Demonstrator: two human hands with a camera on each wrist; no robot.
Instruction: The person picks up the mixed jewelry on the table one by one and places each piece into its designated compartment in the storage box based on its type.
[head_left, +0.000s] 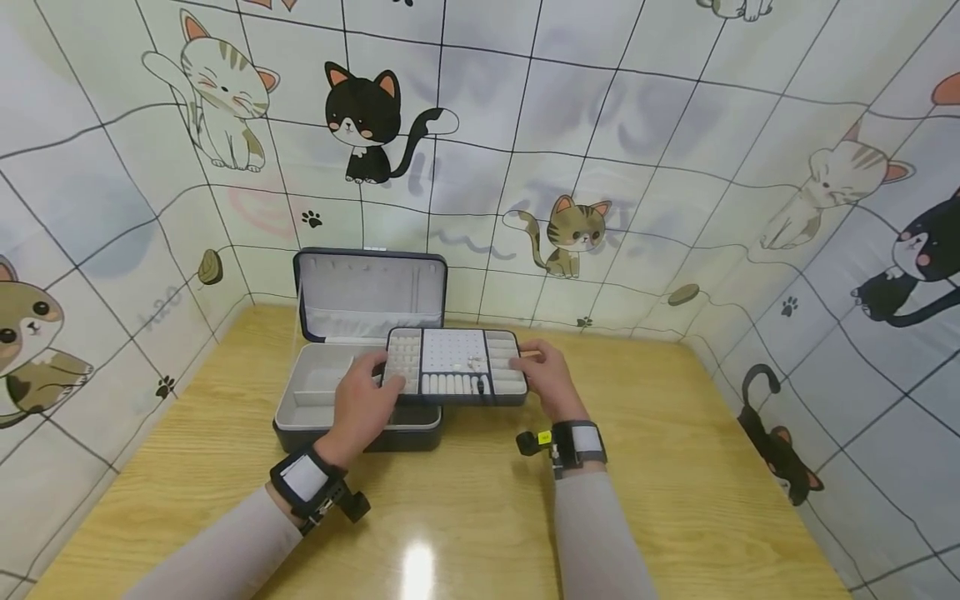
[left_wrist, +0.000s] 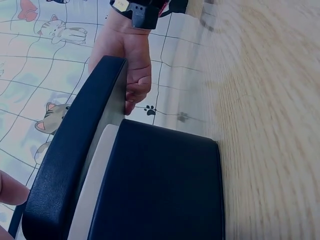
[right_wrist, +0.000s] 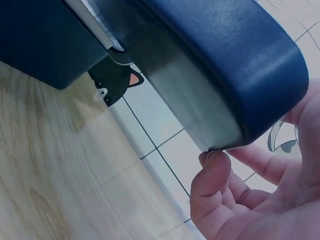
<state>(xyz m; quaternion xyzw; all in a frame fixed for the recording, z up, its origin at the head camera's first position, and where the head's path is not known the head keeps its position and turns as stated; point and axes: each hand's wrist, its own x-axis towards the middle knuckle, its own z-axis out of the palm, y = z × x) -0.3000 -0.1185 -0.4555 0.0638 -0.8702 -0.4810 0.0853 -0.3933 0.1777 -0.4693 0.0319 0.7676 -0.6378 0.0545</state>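
Both hands hold a navy jewelry tray (head_left: 453,348) by its two short ends, raised over the right part of an open jewelry box (head_left: 352,442). My left hand (head_left: 363,408) grips the left end, thumb on the top rim. At the other end my right hand (head_left: 551,379) pinches the rim, with fingertips (right_wrist: 215,167) under the edge in the right wrist view. The tray has pale ring rolls, a dotted middle panel and small slots with a few tiny pieces of jewelry (head_left: 474,363). In the left wrist view its navy side (left_wrist: 70,150) slants above the box wall (left_wrist: 165,180).
The box's lid (head_left: 371,296) stands upright at the back, its pale lining facing me. Light compartments (head_left: 315,400) show inside the box. Everything is on a wooden table (head_left: 660,467), before a cat-printed curtain (head_left: 480,125) at the back and sides.
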